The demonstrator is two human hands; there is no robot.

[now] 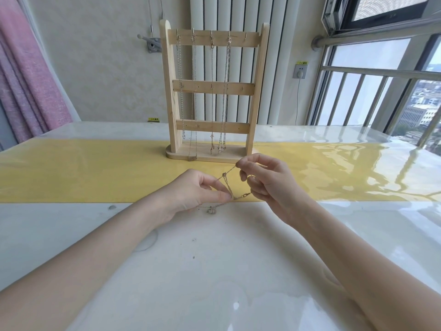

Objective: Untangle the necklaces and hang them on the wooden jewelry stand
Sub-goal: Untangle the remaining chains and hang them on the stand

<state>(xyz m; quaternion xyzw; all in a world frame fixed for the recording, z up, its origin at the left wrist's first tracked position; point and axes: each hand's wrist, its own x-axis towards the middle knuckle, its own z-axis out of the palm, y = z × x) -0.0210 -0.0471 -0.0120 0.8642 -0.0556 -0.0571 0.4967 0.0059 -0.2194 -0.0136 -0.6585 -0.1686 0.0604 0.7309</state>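
head view. both hands worked a thin gold necklace [226,185] just above the bench [214,271], in front of the wooden jewelry stand [212,91]. the left hand [191,192] was nearly closed, thumb and forefinger pinched on the chain low down, near its clasp end; the right hand [262,182] was also mostly closed, its fingertips nipping the chain at a higher point and a lower finger appearing to catch the strand near the clasp. held this way, the chain was stretched into a narrow triangle between the two hands, with a small knot [224,174] standing on the upper strand between them, apparently so that the tension would open the loops and show which strand crossed which. a short tail with a small pendant or clump [211,210] trailed down to the bench surface beneath the left thumb; whether it was a second tangle could not be told. the stand stood upright on the yellow strip [71,173] of the bench, close beyond the hands, presumably near enough that a freed chain could be lifted straight to a hook. four necklaces [212,91] hung from hooks along its top rail, and one hook toward the right end of that rail appeared vacant. by this judgement the task was late in its course: one chain remained, and its knot had yet to be loosened before hanging.
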